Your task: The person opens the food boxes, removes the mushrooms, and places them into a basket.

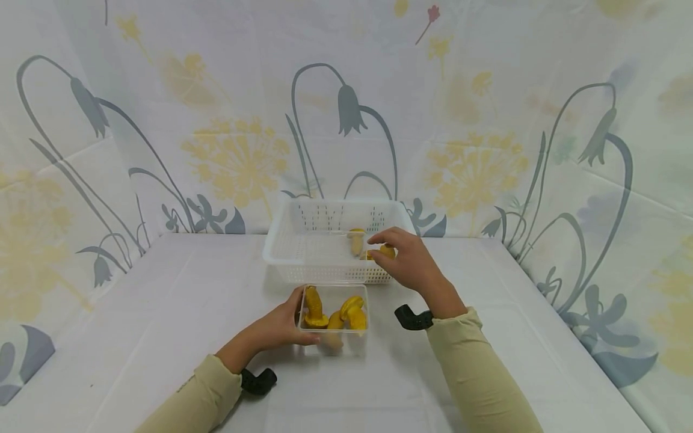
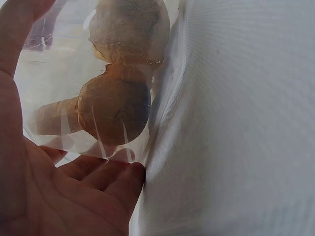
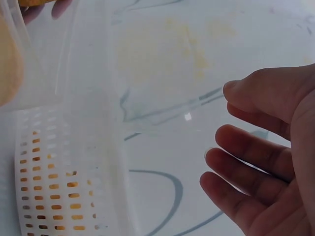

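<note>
My left hand grips a clear plastic box by its left side, thumb at the near side and fingers at the far corner. Inside the box lie several yellow mushrooms; in the left wrist view, brownish mushroom caps show through the plastic. Behind the box, my right hand hovers over the right side of a white perforated basket. Its fingers are loosely bent, apart from the thumb, with nothing between them in the right wrist view. Under it in the basket are more mushrooms.
A white cloth covers the table. Behind the basket rises a flower-printed curtain, which also hangs along both sides. Black straps are worn at both wrists.
</note>
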Demonstrator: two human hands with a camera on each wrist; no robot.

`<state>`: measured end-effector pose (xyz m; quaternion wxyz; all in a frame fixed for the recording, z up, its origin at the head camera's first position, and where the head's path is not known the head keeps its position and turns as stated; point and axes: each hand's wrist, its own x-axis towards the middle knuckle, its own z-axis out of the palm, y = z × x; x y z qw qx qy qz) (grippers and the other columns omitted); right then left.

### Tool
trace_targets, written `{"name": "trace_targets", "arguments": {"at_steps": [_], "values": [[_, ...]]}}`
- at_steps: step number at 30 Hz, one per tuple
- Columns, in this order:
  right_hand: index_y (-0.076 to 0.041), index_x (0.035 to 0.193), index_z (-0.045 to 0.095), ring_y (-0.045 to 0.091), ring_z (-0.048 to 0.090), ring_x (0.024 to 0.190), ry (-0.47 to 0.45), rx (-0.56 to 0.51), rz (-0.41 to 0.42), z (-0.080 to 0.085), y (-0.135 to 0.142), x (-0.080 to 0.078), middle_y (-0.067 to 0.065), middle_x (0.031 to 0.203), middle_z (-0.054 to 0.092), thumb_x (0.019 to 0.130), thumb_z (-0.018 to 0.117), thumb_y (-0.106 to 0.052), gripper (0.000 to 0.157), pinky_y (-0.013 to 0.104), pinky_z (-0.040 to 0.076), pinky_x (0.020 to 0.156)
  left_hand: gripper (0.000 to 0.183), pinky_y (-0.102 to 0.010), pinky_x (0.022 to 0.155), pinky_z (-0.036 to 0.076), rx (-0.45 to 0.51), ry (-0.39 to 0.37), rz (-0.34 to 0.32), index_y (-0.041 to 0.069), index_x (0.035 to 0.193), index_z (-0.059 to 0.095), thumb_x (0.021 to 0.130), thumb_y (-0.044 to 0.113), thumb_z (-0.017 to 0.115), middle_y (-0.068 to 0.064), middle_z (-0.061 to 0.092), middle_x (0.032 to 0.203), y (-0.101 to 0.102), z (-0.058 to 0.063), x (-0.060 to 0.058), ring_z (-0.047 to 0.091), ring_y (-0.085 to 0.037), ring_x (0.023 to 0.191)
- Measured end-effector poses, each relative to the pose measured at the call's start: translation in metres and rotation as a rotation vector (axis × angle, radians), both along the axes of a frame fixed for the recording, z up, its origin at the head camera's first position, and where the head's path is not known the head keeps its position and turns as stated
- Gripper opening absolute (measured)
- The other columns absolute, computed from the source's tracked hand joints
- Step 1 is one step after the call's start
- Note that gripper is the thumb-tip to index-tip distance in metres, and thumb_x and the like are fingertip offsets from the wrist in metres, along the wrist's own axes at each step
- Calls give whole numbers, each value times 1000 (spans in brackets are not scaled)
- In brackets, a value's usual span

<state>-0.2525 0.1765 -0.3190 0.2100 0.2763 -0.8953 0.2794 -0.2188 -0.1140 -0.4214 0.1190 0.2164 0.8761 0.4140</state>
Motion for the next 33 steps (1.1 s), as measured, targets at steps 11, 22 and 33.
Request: {"name": "trace_targets", "arguments": {"at_steps": [11, 22, 33], "values": [[-13, 107, 70, 22, 65, 98, 7, 16, 95, 2, -13, 7, 3, 110, 68, 90, 69, -19, 18, 37, 55, 87, 114, -55, 115, 28, 2, -3, -1, 16, 153, 12, 70, 51, 82, -11, 29, 157, 1, 1, 2, 34, -31, 142], [-15, 109, 69, 19, 61, 94, -18, 63, 158, -4, -25, 11, 1, 110, 67, 88, 71, -19, 21, 36, 54, 84, 114, -55, 115, 28, 8, -5, -4, 14, 153, 11, 71, 50, 82, -9, 29, 156, 0, -1, 0, 36, -29, 140], [-14, 112, 69, 18, 62, 102, -85, 154, 242, -9, -33, 15, 1, 114, 66, 89, 71, -18, 23, 36, 53, 89, 112, -54, 115, 29, 4, 5, -12, 14, 152, 13, 71, 51, 82, -9, 32, 155, -1, -1, -1, 38, -28, 139]]}}
